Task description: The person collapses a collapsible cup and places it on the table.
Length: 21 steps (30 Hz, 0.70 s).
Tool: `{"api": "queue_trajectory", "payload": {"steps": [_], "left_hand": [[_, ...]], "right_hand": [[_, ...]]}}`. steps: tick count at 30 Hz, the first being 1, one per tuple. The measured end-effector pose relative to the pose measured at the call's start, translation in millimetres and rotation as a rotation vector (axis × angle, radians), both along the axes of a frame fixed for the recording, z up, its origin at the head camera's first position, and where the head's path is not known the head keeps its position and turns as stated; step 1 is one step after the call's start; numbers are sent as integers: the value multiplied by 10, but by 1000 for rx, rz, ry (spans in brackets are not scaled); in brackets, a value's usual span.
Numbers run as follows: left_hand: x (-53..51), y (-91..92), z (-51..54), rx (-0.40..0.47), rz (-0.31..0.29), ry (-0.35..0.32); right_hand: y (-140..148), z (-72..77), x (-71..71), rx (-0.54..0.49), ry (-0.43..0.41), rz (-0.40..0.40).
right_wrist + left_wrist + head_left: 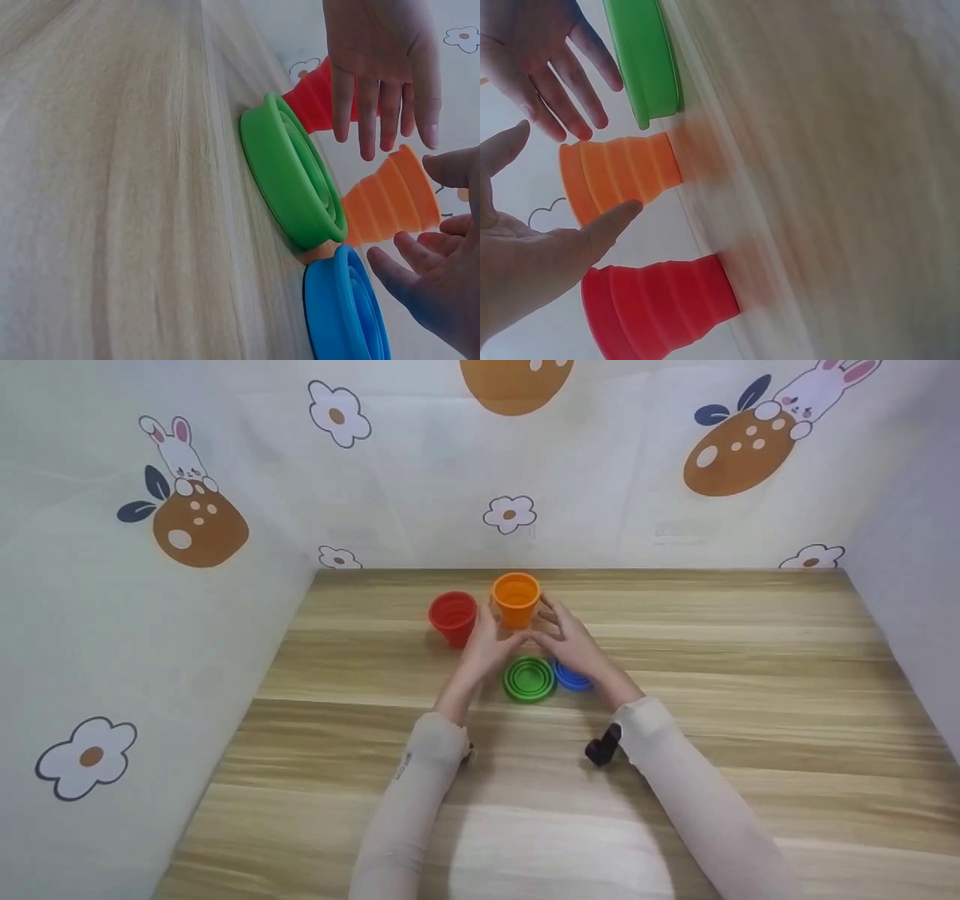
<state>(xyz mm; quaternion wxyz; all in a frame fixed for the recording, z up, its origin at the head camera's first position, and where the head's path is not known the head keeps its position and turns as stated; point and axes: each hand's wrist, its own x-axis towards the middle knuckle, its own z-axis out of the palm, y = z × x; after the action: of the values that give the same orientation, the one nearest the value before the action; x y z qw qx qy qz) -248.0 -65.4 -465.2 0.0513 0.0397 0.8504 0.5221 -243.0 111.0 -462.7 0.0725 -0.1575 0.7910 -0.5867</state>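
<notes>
An orange collapsible cup (516, 615), drawn out to full height, stands upright between my two hands. My left hand (486, 645) is at its left side and my right hand (574, 643) at its right, fingers extended; whether any fingertip touches the cup I cannot tell. Left of my left hand stands a red collapsible cup (454, 619), also drawn out. Nearer me, a green collapsible cup (289, 172) lies folded flat on the table. Beside it a folded blue collapsible cup (341, 307) is partly hidden under my right hand in the head view.
The wood-grain table (750, 720) meets a patterned cloth wall (420, 472) just behind the cups. More walls rise at left and right. A black wrist device (602, 746) hangs at the right cuff.
</notes>
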Motion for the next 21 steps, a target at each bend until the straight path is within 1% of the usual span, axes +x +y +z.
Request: {"api": "queue_trajectory", "payload": {"steps": [1, 3, 6, 9, 15, 21], "left_hand": [[-4, 0, -6, -1, -4, 11], [-10, 1, -14, -4, -12, 25], [-6, 3, -8, -14, -16, 23], [-4, 13, -5, -1, -23, 13], [0, 22, 9, 14, -23, 8], [15, 28, 31, -33, -17, 4]], "right_hand": [[-8, 47, 24, -2, -8, 6], [-18, 86, 43, -9, -19, 18], [-6, -64, -53, -24, -12, 20], [20, -193, -122, -30, 1, 17], [44, -234, -131, -29, 18, 13], [76, -232, -111, -62, 31, 10]]}}
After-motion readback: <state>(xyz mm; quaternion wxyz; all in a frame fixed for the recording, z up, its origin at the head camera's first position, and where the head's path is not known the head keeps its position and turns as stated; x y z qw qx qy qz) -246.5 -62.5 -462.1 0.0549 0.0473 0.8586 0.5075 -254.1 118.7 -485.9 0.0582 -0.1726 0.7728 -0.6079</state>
